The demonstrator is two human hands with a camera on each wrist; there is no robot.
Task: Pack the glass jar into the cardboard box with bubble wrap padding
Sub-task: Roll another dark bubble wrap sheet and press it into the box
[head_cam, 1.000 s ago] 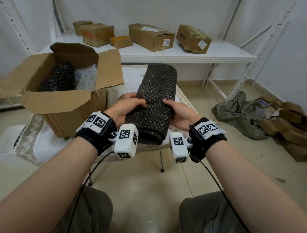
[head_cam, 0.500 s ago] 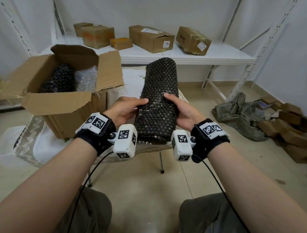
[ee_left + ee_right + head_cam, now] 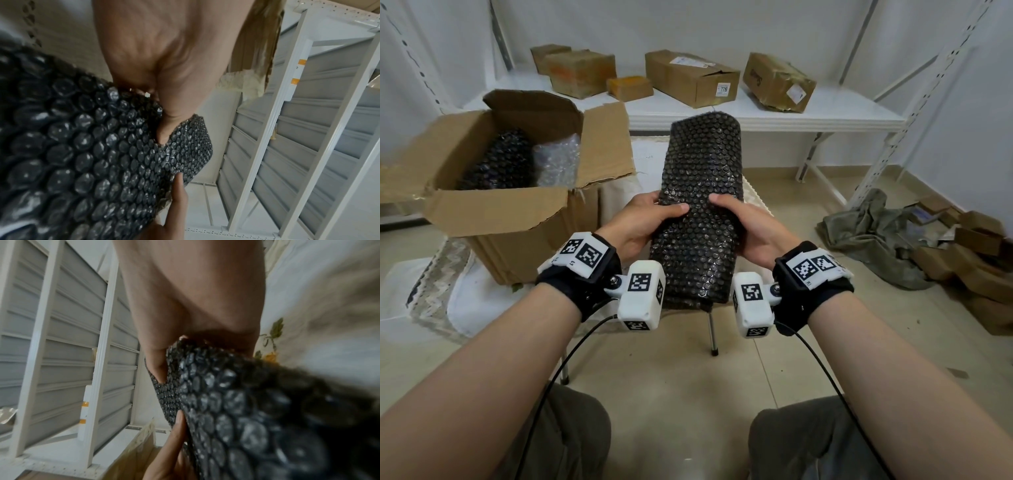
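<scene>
Both hands hold a long bundle of black bubble wrap (image 3: 702,178) upright in front of me, above the near edge of the cloth-covered table (image 3: 647,161). My left hand (image 3: 664,210) grips its left side with the thumb on the front; my right hand (image 3: 727,209) grips the right side the same way. The wrist views show the bundle (image 3: 92,154) (image 3: 236,410) close up, with a thumb pressed into it. No glass jar shows; what the wrap contains is hidden. The open cardboard box (image 3: 493,212) stands to the left and holds black bubble wrap (image 3: 500,161) and clear bubble wrap (image 3: 556,161).
A white shelf (image 3: 825,113) behind the table carries several closed cardboard boxes (image 3: 691,78). On the floor at the right lie a grey cloth (image 3: 876,236) and flattened cartons (image 3: 979,267). A thin table leg (image 3: 711,335) stands below the bundle.
The bundle has been turned and raised a little in my hands, now standing more upright. My thumbs have moved closer together on its front.
</scene>
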